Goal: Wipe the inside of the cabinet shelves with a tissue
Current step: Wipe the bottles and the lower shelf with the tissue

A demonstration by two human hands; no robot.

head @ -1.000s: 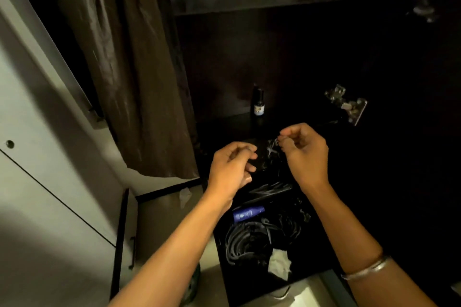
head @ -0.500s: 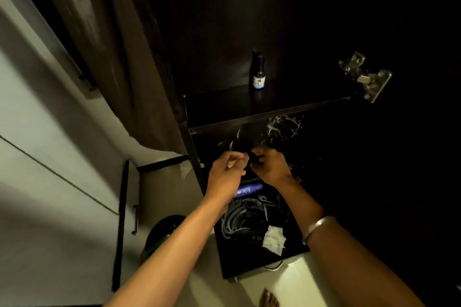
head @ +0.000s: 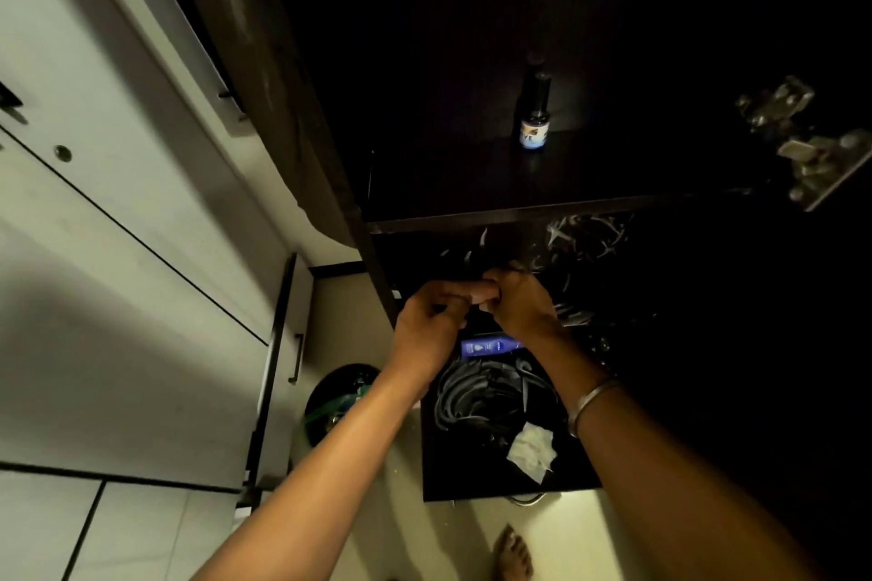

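Note:
A crumpled white tissue (head: 531, 451) lies near the front of the lower cabinet shelf (head: 495, 488), beside a coil of grey cables (head: 476, 396). No hand touches it. My left hand (head: 424, 330) and my right hand (head: 524, 307) meet fingertip to fingertip just under the edge of the upper shelf (head: 519, 215). Both pinch a thin dark tangled cable (head: 476, 257) that is hard to make out in the gloom. A blue tube (head: 490, 347) lies right below my hands. More tangled wires (head: 585, 236) sit further back on the lower shelf.
A small dark bottle (head: 533, 127) stands alone on the upper shelf. A metal door hinge (head: 802, 146) juts out at the right. A brown curtain (head: 264, 61) hangs left of the cabinet, next to white wardrobe doors (head: 118, 250). A black bin (head: 335, 401) and a bare foot (head: 512, 552) are on the floor.
The view has tilted downward. My hands dropped from above the upper shelf edge to below it and came together on the dark cable. The tissue has not moved.

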